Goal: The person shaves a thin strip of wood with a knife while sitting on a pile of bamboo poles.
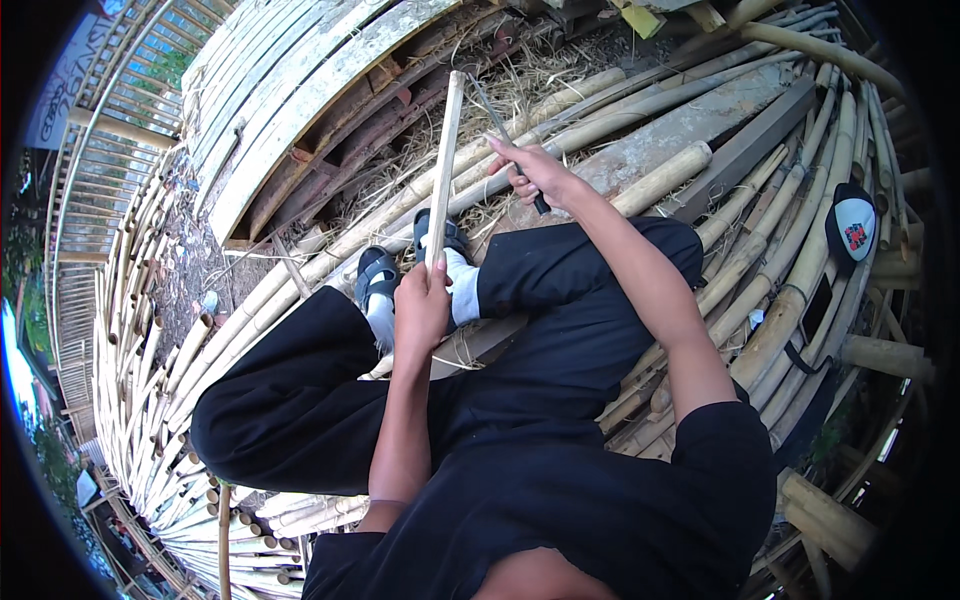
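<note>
My left hand (424,298) is closed around the lower end of a pale, split bamboo strip (446,160), which points up and away from me over my sandalled feet. In my right hand (540,175) is a knife, its dark handle showing below the fist. The thin knife blade (489,108) slants up and to the left, its tip near the strip's far end. A gap separates blade and strip. Both my fists are wrapped tight, so the parts inside the grips are hidden.
Long bamboo poles (590,122) lie beyond my feet, and more are stacked on both sides. White-topped boards (300,90) stand at the far left over rusty beams (340,165). A cap (853,228) rests on the poles at right. Shavings (520,75) litter the ground.
</note>
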A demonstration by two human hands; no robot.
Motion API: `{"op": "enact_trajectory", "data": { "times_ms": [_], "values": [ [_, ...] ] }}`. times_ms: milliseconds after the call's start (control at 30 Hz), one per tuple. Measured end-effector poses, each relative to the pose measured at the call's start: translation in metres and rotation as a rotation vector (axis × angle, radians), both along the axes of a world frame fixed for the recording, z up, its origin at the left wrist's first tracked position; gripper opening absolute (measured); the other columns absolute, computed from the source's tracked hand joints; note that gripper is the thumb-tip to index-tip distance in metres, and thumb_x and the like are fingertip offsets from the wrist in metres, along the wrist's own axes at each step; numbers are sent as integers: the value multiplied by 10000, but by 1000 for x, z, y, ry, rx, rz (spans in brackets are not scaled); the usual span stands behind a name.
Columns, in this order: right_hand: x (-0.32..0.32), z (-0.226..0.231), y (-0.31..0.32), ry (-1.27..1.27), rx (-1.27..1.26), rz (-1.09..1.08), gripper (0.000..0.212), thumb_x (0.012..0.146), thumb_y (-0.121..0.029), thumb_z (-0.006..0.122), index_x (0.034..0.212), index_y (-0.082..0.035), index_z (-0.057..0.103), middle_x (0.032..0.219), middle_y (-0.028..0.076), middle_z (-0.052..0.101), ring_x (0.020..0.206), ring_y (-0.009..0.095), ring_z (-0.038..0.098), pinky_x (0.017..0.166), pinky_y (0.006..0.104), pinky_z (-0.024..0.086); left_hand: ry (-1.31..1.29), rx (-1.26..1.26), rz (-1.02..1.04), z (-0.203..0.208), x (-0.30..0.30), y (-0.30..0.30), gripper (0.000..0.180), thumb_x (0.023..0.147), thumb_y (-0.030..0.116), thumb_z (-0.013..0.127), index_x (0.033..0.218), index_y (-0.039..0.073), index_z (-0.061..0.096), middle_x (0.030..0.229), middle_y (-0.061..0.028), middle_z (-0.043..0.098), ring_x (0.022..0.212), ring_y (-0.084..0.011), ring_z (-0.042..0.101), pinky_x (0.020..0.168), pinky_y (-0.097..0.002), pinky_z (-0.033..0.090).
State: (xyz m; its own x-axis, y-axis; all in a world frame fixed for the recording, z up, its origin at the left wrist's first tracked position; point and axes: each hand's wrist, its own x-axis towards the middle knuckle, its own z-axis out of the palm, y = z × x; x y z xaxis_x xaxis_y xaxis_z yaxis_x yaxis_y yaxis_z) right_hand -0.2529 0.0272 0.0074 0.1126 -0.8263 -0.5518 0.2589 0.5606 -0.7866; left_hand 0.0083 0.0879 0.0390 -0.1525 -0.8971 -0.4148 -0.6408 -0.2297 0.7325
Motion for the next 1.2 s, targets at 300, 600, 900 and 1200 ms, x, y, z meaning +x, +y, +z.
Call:
{"op": "enact_trajectory", "data": {
  "times_ms": [300,600,900,1200],
  "values": [
    [64,22,18,-115,-239,-82,252,922,-242,658,767,-86,534,533,-96,370,386,13,297,367,219,227,365,327,53,38,-5,10,354,1001,375,481,890,43,523,602,25,460,453,-62,414,417,-217,324],
    [38,31,-1,-194,-278,-336,243,905,-244,679,780,-125,508,553,-99,393,394,7,324,376,204,253,405,463,-200,46,54,36,328,992,342,513,1040,17,517,795,-64,622,699,-140,645,629,-264,513],
    [8,28,-2,-148,-148,-488,389,878,-378,692,681,-155,442,528,-77,364,389,41,321,381,229,275,403,500,-233,43,63,31,254,981,265,552,925,17,550,614,7,508,467,-61,465,428,-218,385],
    [37,16,1,-129,-37,-319,380,910,-345,660,682,-163,416,519,-94,351,384,21,302,375,205,259,494,433,-137,18,36,7,248,970,271,572,880,41,548,584,43,459,443,-35,377,399,-213,295]
  ]
}}
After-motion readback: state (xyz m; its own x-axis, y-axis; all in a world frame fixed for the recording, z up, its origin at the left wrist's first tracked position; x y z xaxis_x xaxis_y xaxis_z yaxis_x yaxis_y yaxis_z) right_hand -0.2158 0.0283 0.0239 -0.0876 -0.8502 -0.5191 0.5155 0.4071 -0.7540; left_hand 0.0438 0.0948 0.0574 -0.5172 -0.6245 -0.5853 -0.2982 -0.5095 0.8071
